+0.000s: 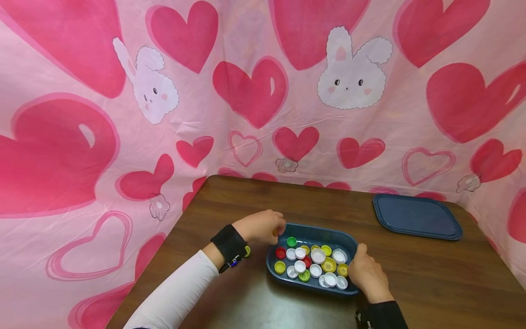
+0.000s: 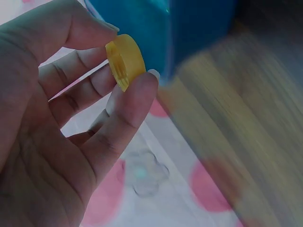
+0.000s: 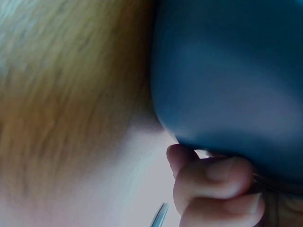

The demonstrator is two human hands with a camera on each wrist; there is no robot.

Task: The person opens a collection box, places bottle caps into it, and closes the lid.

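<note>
My left hand [image 1: 260,227] pinches a yellow bottle cap [image 2: 127,61] between thumb and fingertip, the cap turned on its edge. It is at the left end of a dark blue tray [image 1: 318,233], and in the left wrist view the blue wall stands just beyond the cap. At the tray's right end, my right hand [image 1: 369,273] grips the rim, its fingers [image 3: 222,177] curled against the outside of the tray. Inside lie several bottle caps: white caps [image 1: 318,256], yellow caps [image 1: 328,265], a red cap [image 1: 281,252] and a green cap [image 1: 291,241].
One yellow cap [image 1: 247,251] lies on the brown wooden table [image 1: 242,196], beside the left wrist strap. A flat dark blue lid or tray [image 1: 417,216] rests at the back right. Pink heart-print cloth [image 1: 296,105] hangs behind and beside the table.
</note>
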